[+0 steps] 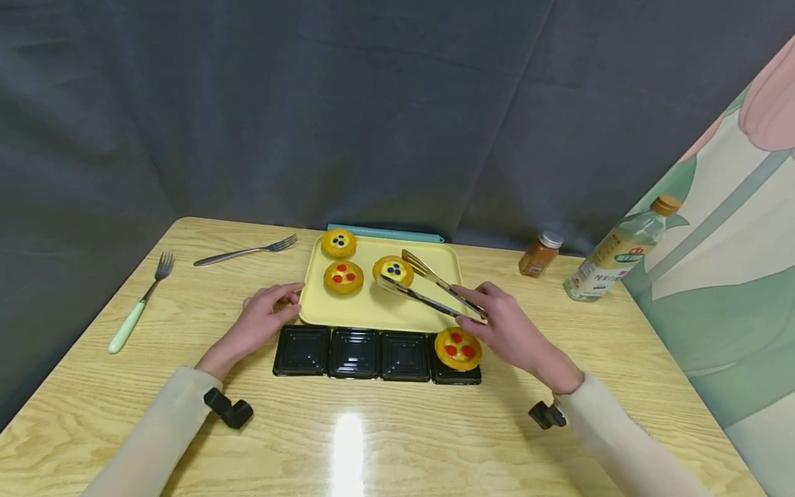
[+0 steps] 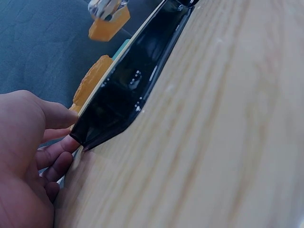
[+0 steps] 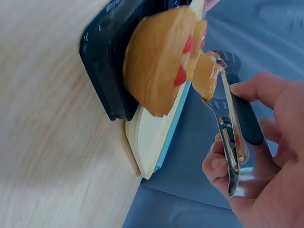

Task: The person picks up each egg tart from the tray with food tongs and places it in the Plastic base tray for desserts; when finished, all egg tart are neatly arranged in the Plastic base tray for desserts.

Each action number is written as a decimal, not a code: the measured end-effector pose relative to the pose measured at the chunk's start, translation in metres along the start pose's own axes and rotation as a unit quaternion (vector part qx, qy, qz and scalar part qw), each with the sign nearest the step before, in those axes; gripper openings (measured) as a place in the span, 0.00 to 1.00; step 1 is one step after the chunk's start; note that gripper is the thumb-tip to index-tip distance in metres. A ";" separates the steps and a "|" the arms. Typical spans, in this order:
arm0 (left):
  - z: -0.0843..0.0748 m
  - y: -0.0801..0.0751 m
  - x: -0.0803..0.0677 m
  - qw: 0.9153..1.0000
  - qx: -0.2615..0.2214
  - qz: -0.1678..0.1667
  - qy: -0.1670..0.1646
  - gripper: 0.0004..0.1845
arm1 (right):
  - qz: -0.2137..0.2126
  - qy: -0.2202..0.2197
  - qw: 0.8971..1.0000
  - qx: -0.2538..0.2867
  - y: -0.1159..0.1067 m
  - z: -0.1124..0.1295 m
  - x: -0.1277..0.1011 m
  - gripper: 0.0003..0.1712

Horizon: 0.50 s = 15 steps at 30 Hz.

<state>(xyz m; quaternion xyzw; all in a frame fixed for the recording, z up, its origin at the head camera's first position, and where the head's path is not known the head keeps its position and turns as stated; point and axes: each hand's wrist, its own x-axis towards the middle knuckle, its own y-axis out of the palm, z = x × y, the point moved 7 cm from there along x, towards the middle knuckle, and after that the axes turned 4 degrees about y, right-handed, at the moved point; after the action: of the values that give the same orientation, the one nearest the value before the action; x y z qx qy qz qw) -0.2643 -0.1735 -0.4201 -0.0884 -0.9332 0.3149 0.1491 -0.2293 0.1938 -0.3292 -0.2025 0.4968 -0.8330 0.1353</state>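
Observation:
My right hand (image 1: 512, 328) grips metal tongs (image 3: 237, 128) with dark handle pads. Between the tongs' tips is a tart with blue berries (image 1: 393, 270), raised above the yellow tray (image 1: 373, 314). On that tray's left side lie another blue-berry tart (image 1: 338, 244) and a red-topped tart (image 1: 344, 277). My left hand (image 1: 263, 321) holds the tray's left edge, its thumb and curled fingers at the rim. A row of black square containers (image 1: 354, 353) lies along the tray's near side. The rightmost one bears a red-topped tart (image 1: 458, 348).
Two forks lie at the left, one all metal (image 1: 245, 254) and one with a pale green handle (image 1: 127, 326). A teal bar (image 1: 388, 233) runs behind the tray. At the right stand a spice jar (image 1: 539, 255) and a clear bottle (image 1: 611, 259).

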 end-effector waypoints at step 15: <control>0.000 0.000 0.001 1.000 0.001 -0.001 0.009 0.25 | -0.004 -0.005 1.000 0.007 -0.005 0.011 -0.052 0.31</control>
<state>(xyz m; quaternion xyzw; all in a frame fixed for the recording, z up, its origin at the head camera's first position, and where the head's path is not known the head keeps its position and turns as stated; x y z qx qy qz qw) -0.2650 -0.1735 -0.4200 -0.0906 -0.9315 0.3149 0.1578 -0.1787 0.2099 -0.3302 -0.2078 0.4894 -0.8359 0.1363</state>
